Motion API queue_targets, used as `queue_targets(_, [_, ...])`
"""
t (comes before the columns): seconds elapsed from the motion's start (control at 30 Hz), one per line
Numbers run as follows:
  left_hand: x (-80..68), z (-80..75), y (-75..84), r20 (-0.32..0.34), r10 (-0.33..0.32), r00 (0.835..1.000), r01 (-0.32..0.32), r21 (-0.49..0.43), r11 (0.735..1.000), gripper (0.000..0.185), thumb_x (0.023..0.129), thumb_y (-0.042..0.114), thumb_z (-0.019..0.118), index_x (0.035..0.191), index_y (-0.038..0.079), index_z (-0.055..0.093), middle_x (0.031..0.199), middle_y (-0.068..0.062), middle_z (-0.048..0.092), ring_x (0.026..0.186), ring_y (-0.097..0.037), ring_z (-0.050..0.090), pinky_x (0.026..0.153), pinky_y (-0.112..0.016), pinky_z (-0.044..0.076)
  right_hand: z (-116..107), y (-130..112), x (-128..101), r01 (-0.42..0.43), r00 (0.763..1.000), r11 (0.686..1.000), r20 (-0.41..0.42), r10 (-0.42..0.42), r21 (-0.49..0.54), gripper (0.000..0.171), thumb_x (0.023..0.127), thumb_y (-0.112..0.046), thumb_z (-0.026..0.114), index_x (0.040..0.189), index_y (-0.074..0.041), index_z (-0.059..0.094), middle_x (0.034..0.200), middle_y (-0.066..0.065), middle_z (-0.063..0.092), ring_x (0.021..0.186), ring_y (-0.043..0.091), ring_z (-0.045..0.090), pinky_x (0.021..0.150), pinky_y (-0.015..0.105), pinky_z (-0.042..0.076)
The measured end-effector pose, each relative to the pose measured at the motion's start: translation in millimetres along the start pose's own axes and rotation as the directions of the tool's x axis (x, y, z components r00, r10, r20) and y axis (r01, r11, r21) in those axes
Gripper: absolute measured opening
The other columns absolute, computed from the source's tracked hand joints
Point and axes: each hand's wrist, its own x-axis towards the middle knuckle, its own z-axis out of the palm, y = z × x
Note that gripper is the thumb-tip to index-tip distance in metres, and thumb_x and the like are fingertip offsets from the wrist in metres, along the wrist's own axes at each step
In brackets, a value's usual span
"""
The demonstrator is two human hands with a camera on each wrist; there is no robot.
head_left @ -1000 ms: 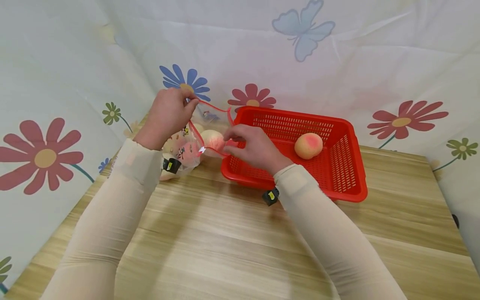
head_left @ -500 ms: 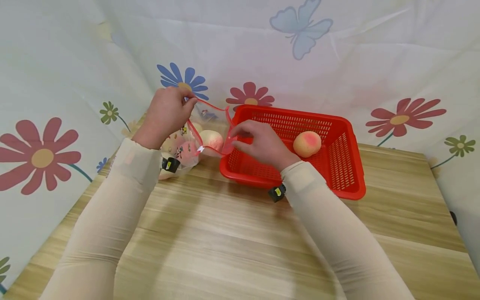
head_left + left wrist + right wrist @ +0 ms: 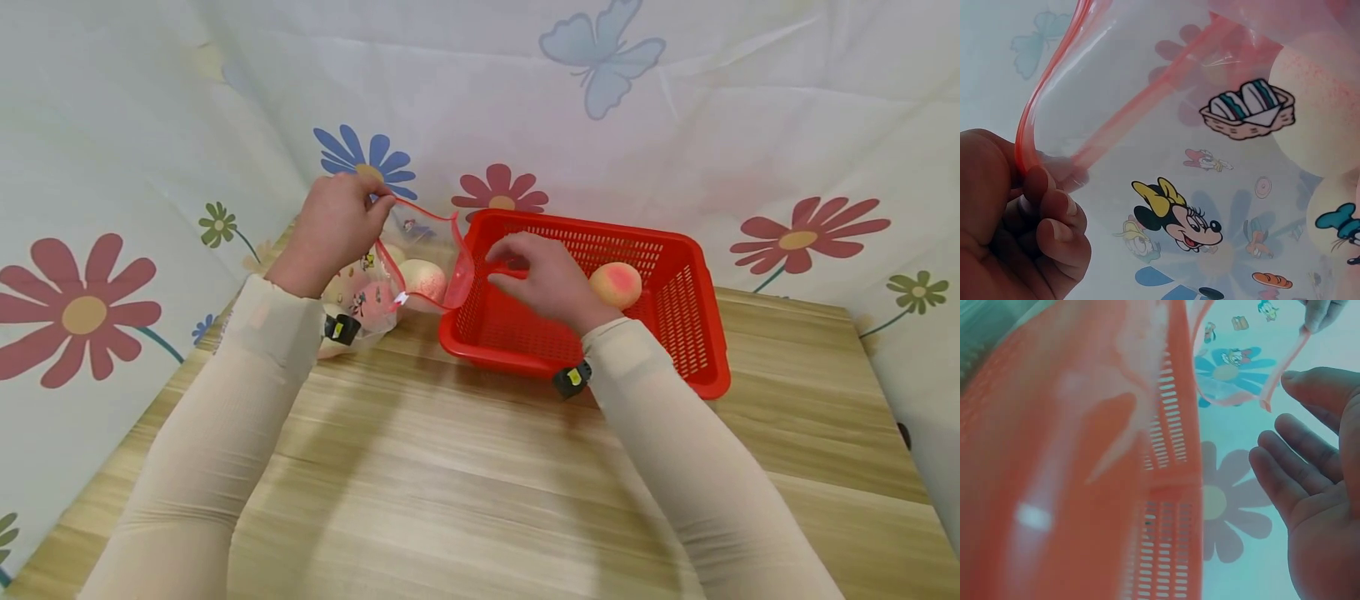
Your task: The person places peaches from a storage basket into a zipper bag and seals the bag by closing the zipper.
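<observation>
The left arm (image 3: 210, 442) and the right arm (image 3: 690, 450), both pale-sleeved to the wrist, reach forward and slant toward each other. The left hand (image 3: 333, 229) pinches, its thumb pressed toward the forefinger and the other fingers curled toward the palm. The right hand (image 3: 551, 279) points toward the left one, fingers loosely bent and spread a little, thumb apart from them.

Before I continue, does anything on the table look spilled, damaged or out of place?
Nothing stands out. The red rectangular plastic basket stands upright, one round yellow-pink peach inside; the left hand holds the clear, cartoon-printed plastic bag by its red edge. No spill or damage shows.
</observation>
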Motion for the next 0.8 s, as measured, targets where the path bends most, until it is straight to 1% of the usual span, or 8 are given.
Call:
queue_targets(0.17, [0.2,-0.2,-0.1,0.006,-0.008,1.000,0.008,-0.001,1.000,0.032,0.100,0.024,0.049,0.112,0.003,0.070,0.086,-0.015,0.068,0.066,-0.026,0.056,0.057,-0.033,0.045,-8.3,1.6,0.9,-0.034,0.999,0.999,-0.014,0.034,-0.016,0.033,0.088,-0.030,0.071,0.118,-0.021,0.061,0.118,-0.003,0.062,0.109,0.017,0.057,0.092,0.036,0.053])
queue_targets(0.37, [-0.1,0.8,-1.3,-0.005,0.006,1.000,-0.006,0.007,1.000,0.031,0.100,0.023,0.050,0.112,0.003,0.070,0.085,-0.016,0.069,0.065,-0.026,0.057,0.058,-0.034,0.044,-17.1,5.9,0.4,-0.095,0.995,0.995,-0.021,0.095,-0.031,0.038,0.087,-0.030,0.072,0.122,-0.022,0.060,0.124,-0.001,0.061,0.113,0.018,0.056,0.091,0.036,0.054])
queue_targets(0.6, [0.4,1.7,-0.9,0.001,-0.003,1.000,0.003,0.017,1.000,0.032,0.100,0.024,0.049,0.113,0.003,0.070,0.087,-0.015,0.069,0.066,-0.026,0.058,0.058,-0.034,0.045,-26.7,17.3,-0.7,-0.123,0.991,0.990,-0.053,0.119,-0.063,0.039,0.088,-0.029,0.071,0.124,-0.020,0.060,0.126,0.002,0.062,0.115,0.022,0.056,0.094,0.040,0.053])
queue_targets(0.7, [0.3,1.3,-0.7,0.002,-0.001,1.000,0.001,0.013,1.000,0.032,0.100,0.024,0.049,0.114,0.003,0.069,0.087,-0.016,0.069,0.066,-0.026,0.058,0.059,-0.034,0.045,-32.9,22.2,-1.7,-0.172,0.984,0.984,-0.047,0.170,-0.048,0.043,0.087,-0.030,0.072,0.126,-0.021,0.059,0.129,0.003,0.059,0.117,0.024,0.054,0.094,0.041,0.053])
queue_targets(0.8, [-0.6,0.6,0.1,0.004,0.001,1.000,-0.001,0.005,1.000,0.032,0.100,0.023,0.050,0.114,0.002,0.069,0.088,-0.016,0.069,0.067,-0.026,0.058,0.059,-0.034,0.045,-39.0,26.8,-2.5,-0.238,0.971,0.971,-0.018,0.238,-0.031,0.049,0.085,-0.030,0.074,0.130,-0.021,0.055,0.133,0.003,0.056,0.120,0.025,0.052,0.096,0.043,0.051])
